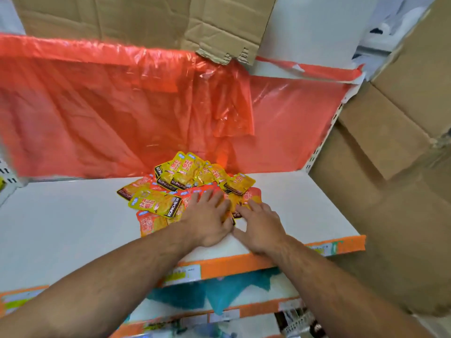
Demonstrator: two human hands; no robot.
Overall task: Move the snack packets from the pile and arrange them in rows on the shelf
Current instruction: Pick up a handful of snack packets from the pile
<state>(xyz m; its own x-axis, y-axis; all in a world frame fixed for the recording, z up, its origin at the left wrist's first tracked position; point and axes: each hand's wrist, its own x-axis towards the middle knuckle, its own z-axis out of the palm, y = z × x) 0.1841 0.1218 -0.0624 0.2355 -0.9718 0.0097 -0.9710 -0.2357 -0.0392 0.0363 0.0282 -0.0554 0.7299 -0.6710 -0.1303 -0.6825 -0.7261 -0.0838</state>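
A pile of yellow and orange snack packets (188,184) lies in the middle of a white shelf (73,228), against the back. My left hand (207,218) lies flat on the pile's front edge, fingers spread over orange and yellow packets. Beside it, my right hand (258,225) rests with straight fingers on the packets at the pile's near right corner. Neither hand grips a packet. Some packets under the hands are hidden.
A red plastic sheet (122,106) hangs behind the pile. Cardboard boxes (390,147) stand to the right and a cardboard flap (170,20) hangs above. The shelf's orange front edge (244,262) is near my wrists, with lower shelves below.
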